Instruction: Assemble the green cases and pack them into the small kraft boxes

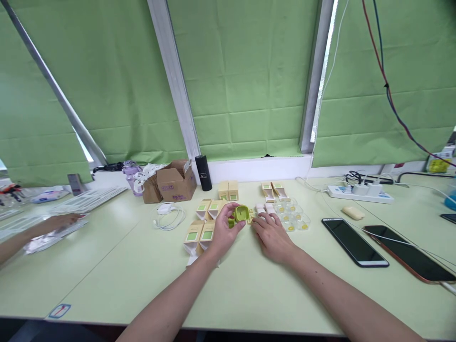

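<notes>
My left hand (226,232) is closed around a small green square case (242,213), which stands open with its hollow inside facing up. My right hand (272,236) lies low over the table, fingers stretched forward and apart. Its fingertips are at several small pale pink-white blocks (261,207) and close to small yellow pieces (251,216); whether they touch these I cannot tell. Right of the blocks sits a clear plastic tray (302,221) with rounded cups holding yellow bits. Open cardboard boxes with green windows (193,236) stand beside my left hand.
More small boxes (228,190) and two open ones (274,191) stand farther back. Two phones (354,241), a beige earbud-like case (353,213) and a power strip (359,194) lie right. A brown carton (176,181), black cylinder (203,173) and charger cable (169,216) are left. Another person's hand (64,221) works far left.
</notes>
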A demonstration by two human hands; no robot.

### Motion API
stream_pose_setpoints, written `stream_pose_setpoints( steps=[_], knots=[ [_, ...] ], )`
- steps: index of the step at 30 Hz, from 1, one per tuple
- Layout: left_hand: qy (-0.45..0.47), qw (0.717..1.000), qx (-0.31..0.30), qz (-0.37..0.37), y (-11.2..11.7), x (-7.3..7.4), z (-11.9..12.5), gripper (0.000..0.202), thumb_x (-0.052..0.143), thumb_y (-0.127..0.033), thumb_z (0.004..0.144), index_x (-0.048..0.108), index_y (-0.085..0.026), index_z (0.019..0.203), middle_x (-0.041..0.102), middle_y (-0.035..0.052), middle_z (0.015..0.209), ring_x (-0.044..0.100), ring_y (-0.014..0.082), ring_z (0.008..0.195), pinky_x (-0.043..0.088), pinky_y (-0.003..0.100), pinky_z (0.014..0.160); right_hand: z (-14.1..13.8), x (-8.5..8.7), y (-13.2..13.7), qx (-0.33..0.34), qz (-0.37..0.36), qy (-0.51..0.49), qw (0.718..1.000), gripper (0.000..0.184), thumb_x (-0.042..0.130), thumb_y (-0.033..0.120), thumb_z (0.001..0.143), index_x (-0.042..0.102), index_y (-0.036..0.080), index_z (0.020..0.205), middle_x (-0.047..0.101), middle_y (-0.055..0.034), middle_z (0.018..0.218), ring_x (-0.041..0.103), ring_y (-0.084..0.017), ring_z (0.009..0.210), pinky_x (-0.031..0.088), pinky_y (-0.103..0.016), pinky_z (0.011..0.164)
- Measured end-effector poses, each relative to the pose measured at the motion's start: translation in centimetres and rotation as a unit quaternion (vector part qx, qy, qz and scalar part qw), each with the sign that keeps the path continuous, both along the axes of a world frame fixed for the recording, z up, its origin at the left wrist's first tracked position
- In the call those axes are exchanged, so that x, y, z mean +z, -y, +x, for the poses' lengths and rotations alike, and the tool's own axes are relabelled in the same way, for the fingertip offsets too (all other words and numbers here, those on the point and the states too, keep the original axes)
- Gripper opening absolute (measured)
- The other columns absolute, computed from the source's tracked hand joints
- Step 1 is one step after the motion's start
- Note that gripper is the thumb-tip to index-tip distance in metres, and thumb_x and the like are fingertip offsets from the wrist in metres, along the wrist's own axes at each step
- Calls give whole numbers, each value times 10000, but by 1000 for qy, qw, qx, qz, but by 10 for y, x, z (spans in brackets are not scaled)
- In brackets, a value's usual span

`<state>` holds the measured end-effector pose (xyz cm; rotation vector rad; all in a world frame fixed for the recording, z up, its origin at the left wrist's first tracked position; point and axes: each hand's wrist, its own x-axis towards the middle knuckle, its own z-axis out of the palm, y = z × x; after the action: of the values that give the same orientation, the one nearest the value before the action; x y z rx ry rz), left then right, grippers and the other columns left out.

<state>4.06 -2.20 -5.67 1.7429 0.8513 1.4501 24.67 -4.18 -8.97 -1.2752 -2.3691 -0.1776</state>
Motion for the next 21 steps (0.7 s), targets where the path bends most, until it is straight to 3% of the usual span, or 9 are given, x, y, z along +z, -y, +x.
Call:
stream_pose_setpoints(
  steps=[11, 21],
  knots=[
    [26, 999, -43, -22, 0, -1, 0, 540, 881, -361, 794, 595, -224, 1231, 721, 115, 1253, 674, 275, 1211, 505, 409, 1050, -2, -3, 0, -9, 3, 26, 1000, 267, 460, 141, 1046, 684, 208, 1174, 702, -134, 1352, 464, -358, 1427, 272, -626, 1224],
    [24, 999, -23, -19, -3, -2, -1, 542, 894, -393, 780, 605, -224, 1207, 717, 103, 1226, 698, 273, 1165, 534, 400, 1015, -3, 0, 1, 2, 21, 13, 1000, 373, 555, 74, 940, 699, 208, 1257, 714, -134, 1359, 473, -367, 1431, 248, -613, 1246]
  ],
)
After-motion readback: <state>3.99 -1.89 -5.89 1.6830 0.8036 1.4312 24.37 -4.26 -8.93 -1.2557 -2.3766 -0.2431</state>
